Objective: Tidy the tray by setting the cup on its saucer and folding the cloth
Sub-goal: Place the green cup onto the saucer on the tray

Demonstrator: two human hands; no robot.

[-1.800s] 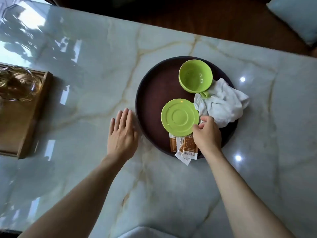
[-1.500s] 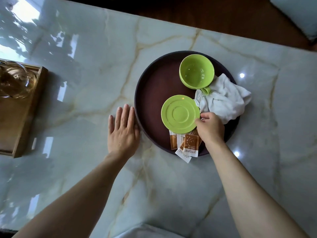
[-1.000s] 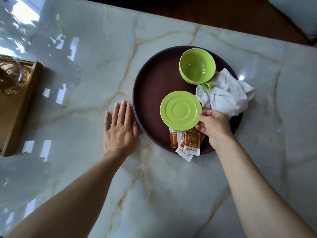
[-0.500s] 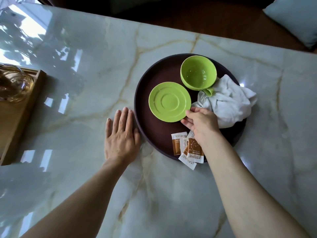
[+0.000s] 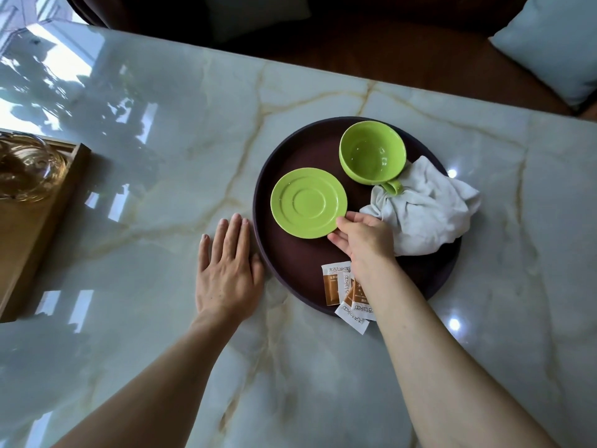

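Note:
A round dark brown tray lies on the marble table. On its left half sits a lime green saucer, and my right hand pinches the saucer's near right rim. A matching green cup stands upright at the back of the tray, its handle resting against a crumpled white cloth on the tray's right side. My left hand lies flat on the table with fingers apart, touching the tray's left edge.
Several brown and white sugar sachets lie at the tray's near edge, partly under my right wrist. A wooden tray with a glass vessel stands at the far left. A pale cushion lies beyond the table.
My right hand has slid the saucer leftward and away from the sachets, toward the tray's left half. The left hand stayed flat beside the tray.

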